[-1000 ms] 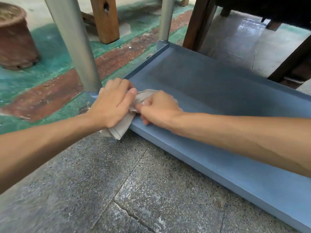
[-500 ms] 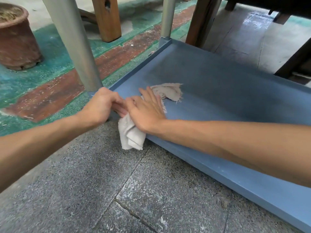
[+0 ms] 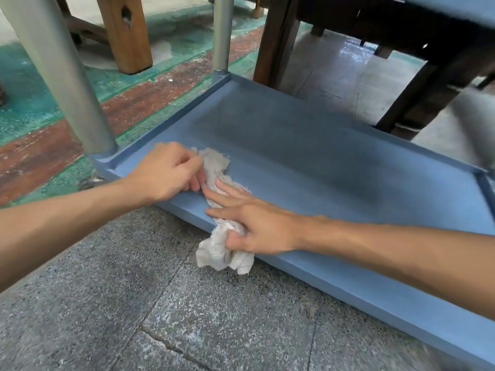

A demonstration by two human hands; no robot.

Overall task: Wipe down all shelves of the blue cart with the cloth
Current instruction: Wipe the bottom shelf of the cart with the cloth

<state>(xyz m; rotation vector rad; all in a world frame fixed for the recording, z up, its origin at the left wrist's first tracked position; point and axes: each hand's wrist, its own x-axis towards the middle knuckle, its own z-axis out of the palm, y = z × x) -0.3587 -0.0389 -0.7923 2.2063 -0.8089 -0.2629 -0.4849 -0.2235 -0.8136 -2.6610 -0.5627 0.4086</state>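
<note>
One shelf (image 3: 308, 145), the lowest of the blue cart, in view and under work; a greyish film across its middle suggests wiping is unfinished. State of the upper shelves: cannot tell. Cloth (image 3: 217, 172): draped over the shelf's near edge, upper end on the shelf, lower end hanging above the floor (image 3: 134, 303). Left hand (image 3: 166, 172): fingers curled, pinching the cloth's upper end. Right hand (image 3: 251, 226): two fingers extended flat on the cloth, others and thumb clamping the bunched lower part.
</note>
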